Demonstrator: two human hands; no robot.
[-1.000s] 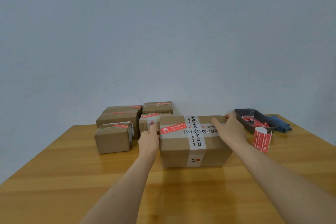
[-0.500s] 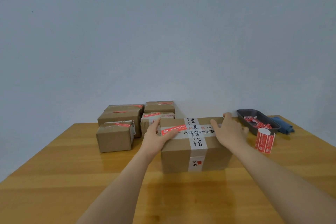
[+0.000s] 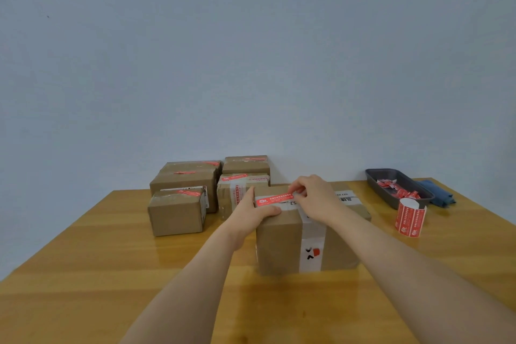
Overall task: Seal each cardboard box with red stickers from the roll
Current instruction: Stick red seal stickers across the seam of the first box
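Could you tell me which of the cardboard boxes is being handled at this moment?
The large front box, nearest the camera: the left hand holds its left top edge while the right hand touches its red sticker. The smaller boxes behind it are untouched.

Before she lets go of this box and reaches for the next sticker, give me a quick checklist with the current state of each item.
1. Box steadied: ok, the left hand grips its left top edge.
2. Red sticker on the box top: ok, lying along the white tape.
3. Sticker's right end pressed flat: cannot tell, the right hand covers it.
4. Sticker roll within reach: ok, upright on the table right of the box.
5. Tray for scraps available: ok, behind the roll.
6. Other boxes stickered: ok, red stickers show on each.
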